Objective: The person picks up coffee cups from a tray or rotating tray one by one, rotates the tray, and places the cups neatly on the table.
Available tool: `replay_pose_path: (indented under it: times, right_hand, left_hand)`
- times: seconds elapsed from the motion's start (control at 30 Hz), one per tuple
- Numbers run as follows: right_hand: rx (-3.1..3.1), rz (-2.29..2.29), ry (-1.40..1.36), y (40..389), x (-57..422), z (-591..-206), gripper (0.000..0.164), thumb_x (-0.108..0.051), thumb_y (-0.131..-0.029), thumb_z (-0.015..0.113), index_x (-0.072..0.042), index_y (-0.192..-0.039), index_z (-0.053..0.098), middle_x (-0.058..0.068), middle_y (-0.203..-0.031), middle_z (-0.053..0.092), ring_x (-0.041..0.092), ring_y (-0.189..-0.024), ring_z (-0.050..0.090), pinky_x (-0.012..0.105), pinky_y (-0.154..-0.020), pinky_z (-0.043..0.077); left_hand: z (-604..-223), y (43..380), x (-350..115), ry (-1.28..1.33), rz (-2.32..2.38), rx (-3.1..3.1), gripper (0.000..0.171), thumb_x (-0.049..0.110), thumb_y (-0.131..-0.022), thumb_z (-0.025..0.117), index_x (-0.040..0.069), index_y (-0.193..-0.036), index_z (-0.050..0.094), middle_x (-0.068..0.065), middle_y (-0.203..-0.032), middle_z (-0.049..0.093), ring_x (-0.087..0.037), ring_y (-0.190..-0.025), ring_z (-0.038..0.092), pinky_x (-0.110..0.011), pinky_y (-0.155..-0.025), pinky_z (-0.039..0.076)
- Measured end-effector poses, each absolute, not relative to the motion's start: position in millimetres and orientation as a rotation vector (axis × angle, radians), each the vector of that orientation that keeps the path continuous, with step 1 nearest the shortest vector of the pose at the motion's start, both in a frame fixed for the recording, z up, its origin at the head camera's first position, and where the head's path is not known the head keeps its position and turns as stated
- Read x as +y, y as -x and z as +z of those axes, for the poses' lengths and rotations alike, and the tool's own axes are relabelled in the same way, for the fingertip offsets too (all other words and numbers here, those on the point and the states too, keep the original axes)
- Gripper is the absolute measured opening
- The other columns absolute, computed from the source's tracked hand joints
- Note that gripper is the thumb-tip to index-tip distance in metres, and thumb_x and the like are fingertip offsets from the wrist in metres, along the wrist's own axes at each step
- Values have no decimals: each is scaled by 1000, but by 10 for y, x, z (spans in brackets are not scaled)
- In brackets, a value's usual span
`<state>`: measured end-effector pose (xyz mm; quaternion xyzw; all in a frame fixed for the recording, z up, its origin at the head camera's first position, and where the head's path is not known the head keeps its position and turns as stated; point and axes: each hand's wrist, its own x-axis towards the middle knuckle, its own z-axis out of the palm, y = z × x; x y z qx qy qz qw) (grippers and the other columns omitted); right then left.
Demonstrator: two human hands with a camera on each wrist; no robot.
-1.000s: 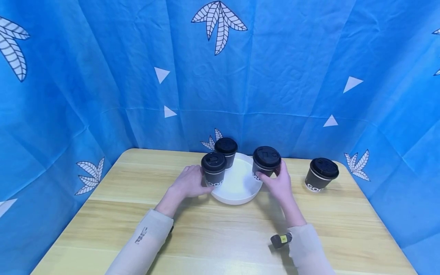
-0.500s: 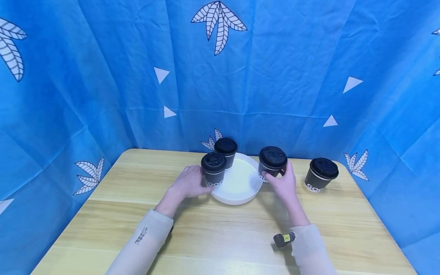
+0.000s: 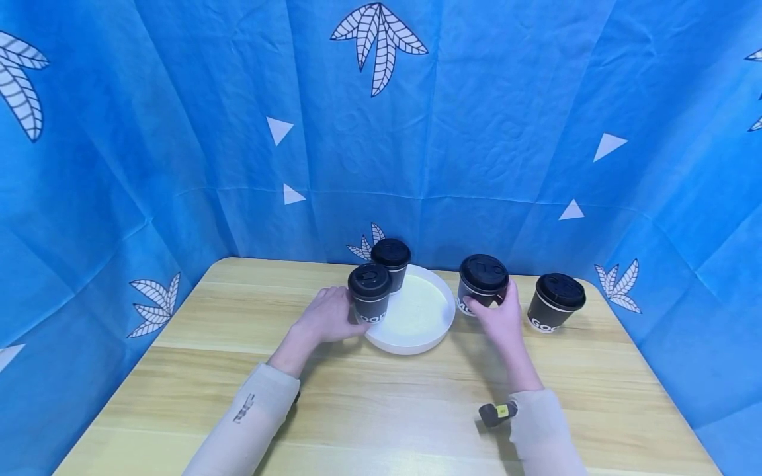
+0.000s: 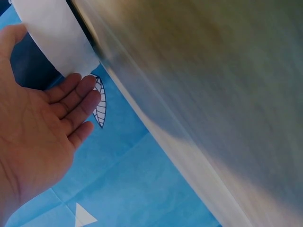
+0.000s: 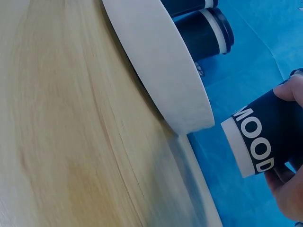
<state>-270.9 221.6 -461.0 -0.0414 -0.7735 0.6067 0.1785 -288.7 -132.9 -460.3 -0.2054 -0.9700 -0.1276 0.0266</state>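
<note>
A round white tray [image 3: 411,340] lies mid-table. One black lidded paper cup [image 3: 391,260] stands at its back, another [image 3: 370,291] at its left edge. My left hand [image 3: 326,318] lies against the tray's left side by that cup; in the left wrist view the left hand [image 4: 42,132] is relaxed, its fingers [image 4: 78,97] touching the tray's rim [image 4: 57,33]. My right hand [image 3: 503,320] grips a third black cup [image 3: 483,283] just right of the tray, outside it. In the right wrist view this cup [image 5: 258,139] reads "MOOD", with fingers [image 5: 286,189] curled round it.
Another black lidded cup [image 3: 558,301] stands on the wooden table [image 3: 381,410] at the right, close to the held cup. Blue patterned cloth [image 3: 178,132] walls the table at the back and both sides. A small dark device [image 3: 495,413] sits on my right wrist.
My right hand has carried its cup rightward from the tray's right edge to just outside the tray, nearer the far right cup. My left hand has stayed put.
</note>
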Motion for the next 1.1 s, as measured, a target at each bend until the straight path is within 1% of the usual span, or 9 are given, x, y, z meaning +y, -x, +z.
replay_pose_path:
  times: [0.23, 0.57, 0.9, 1.1]
  right_hand:
    - [-2188, 1704, 155, 2692, 2296, -4603, 89, -8, -84, 82, 2, -155, 30, 23, -150, 46, 37, -139, 45, 50, -120, 33]
    - [-2239, 1646, 257, 2683, 2409, -4671, 90, -14, -84, 84, -1, -156, 30, 25, -149, 50, 38, -139, 46, 52, -120, 32]
    - [-2188, 1651, 285, 2708, 2461, -4739, 86, -12, -83, 83, -1, -154, 35, 22, -147, 51, 36, -136, 49, 50, -118, 36]
    - [-2186, 1645, 319, 2718, 2496, -4759, 84, -12, -83, 83, -1, -152, 38, 23, -145, 53, 36, -137, 49, 50, -118, 36]
  left_hand:
    - [-4602, 2887, -1332, 628, -379, -3007, 84, 66, -82, 74, 6, -139, 58, -12, -126, 66, -30, -116, 59, -46, -106, 42]
    - [-4608, 2891, -1331, 628, -385, -3011, 83, 66, -82, 74, 6, -138, 59, -11, -123, 67, -30, -114, 59, -46, -106, 43]
    - [-4587, 2875, -1333, 635, -395, -3007, 83, 64, -82, 75, 6, -139, 58, -11, -124, 67, -30, -115, 58, -47, -106, 42]
    - [-4593, 2880, -1335, 641, -386, -3005, 84, 65, -82, 74, 6, -140, 57, -12, -125, 66, -30, -116, 58, -47, -107, 42]
